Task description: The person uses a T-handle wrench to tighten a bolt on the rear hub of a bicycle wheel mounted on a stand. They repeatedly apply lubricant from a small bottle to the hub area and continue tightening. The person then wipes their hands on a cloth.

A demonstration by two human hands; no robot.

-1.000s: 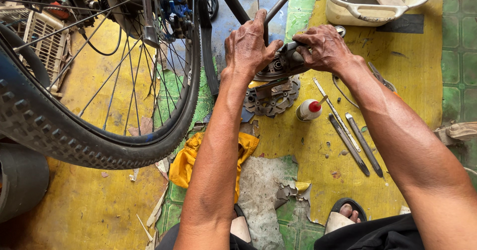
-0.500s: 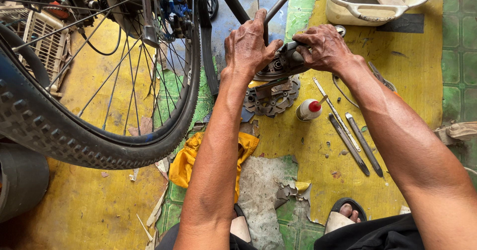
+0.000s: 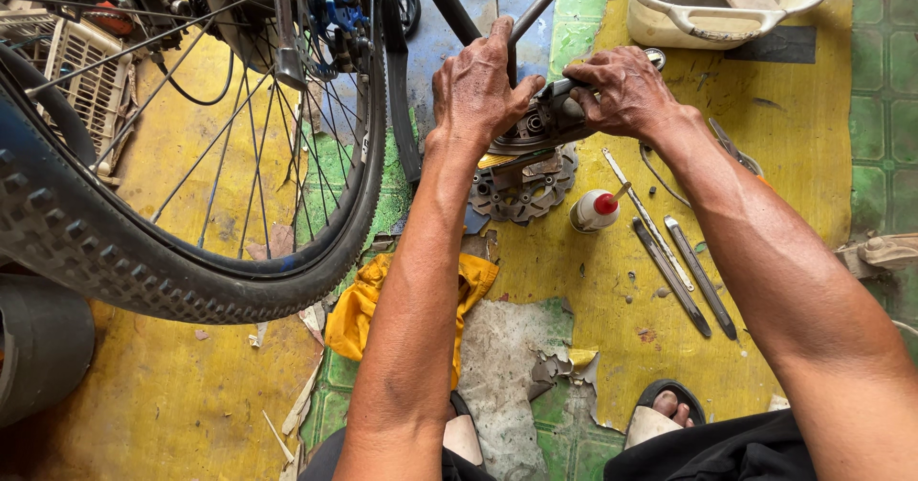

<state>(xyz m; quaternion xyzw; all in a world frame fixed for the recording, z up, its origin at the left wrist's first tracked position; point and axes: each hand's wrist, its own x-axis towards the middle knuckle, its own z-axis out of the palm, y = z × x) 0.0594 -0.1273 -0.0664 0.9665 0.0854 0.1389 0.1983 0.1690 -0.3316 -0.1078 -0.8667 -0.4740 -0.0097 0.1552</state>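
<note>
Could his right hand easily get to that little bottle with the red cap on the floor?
Probably yes. The bottle lies in the open on the yellow floor, just below the right hand, with nothing over it. But that hand is gripping the dark part with the left hand, so it would have to let go first.

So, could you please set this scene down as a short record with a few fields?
left hand: left hand grips the dark metal part from the left side
right hand: right hand clasps the same part from the right
bar: a dark bar rises from between the hands
under the hands: toothed disc on the yellow floor
nearby: small red-capped bottle; long metal tools; yellow rag
left of the arms: bicycle wheel
top right: white tub
</note>
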